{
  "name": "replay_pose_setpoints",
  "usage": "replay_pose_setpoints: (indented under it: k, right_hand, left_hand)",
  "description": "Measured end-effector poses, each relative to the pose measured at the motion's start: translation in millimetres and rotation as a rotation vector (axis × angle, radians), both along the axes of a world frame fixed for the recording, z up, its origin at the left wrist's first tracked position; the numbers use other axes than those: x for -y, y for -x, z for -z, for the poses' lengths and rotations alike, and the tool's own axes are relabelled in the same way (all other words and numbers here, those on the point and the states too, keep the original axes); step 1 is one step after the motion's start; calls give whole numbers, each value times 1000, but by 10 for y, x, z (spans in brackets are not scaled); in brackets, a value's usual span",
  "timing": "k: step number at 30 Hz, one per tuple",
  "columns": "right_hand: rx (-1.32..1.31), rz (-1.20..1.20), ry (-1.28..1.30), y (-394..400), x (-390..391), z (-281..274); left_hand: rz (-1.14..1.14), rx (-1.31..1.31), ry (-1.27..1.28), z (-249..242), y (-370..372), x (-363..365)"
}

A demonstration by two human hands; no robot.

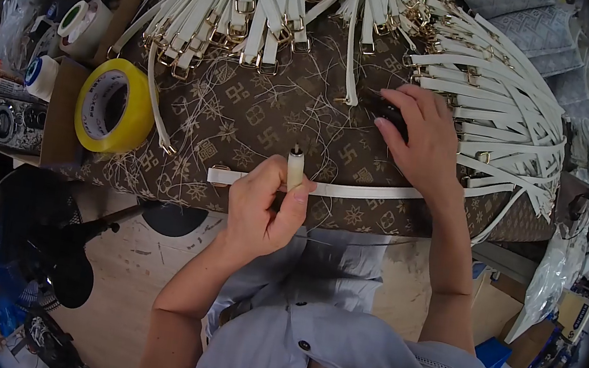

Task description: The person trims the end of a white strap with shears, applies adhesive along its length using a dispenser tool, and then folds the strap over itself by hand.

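Observation:
My left hand (265, 206) is closed in a fist around a cream cylinder with a dark metal tip (296, 168), which stands upright and looks like a lighter. Under that hand a white strap (364, 192) lies across the near part of the table, its buckle end to the left. Farther right, my right hand (424, 130) curls its fingers and thumb around a shiny black tool (394, 115). The tool's kind is hidden by the fingers. Loose white threads (310, 123) are scattered between the hands.
Piles of white buckled straps (259, 1) fill the far side, with more straps (511, 123) at right. On the left stand a yellow tape roll (141, 115), a cardboard box (65, 116) and a patterned device (14, 123). A black fan (42, 233) stands below left.

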State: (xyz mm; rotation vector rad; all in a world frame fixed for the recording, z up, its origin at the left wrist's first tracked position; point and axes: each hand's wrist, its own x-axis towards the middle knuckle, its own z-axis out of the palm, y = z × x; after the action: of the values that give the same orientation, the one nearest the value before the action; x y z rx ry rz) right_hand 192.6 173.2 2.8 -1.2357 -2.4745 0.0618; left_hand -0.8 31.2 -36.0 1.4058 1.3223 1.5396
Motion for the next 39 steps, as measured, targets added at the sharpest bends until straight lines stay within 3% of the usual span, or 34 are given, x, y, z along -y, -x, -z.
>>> replay_pose_setpoints:
  k: [2,4,5,8,9,12,14,17,19,23,39]
  right_hand:
    - [-72,-296,14,-48,91,-184]
    - [2,-477,293,-26,276,-289]
    - [24,-487,285,-19,367,-248]
    - [56,-437,432,-34,455,-222]
    - [55,-438,433,-30,484,-204]
    - [-43,-383,307,-33,556,-99]
    - [-6,-399,43,-51,589,-35]
    - [-21,-459,-8,-61,613,-40]
    - [-41,-448,51,-75,622,-33]
    - [-174,-385,269,-22,633,-31]
    - [-385,-371,251,148,630,148]
  left_hand:
    - [3,5,-35,11,-7,16]
    - [35,37,-1,-22,16,13]
    - [39,37,-1,-18,30,10]
    - [51,8,1,-6,55,31]
    - [50,111,-18,-3,51,33]
    - [23,207,-65,-114,10,46]
    - [-9,201,-91,-239,1,57]
    - [-1,107,-94,-311,3,51]
    - [22,18,219,-279,6,54]
    - [-28,61,198,-137,-31,59]
    - [-35,-88,159,-103,-3,18]
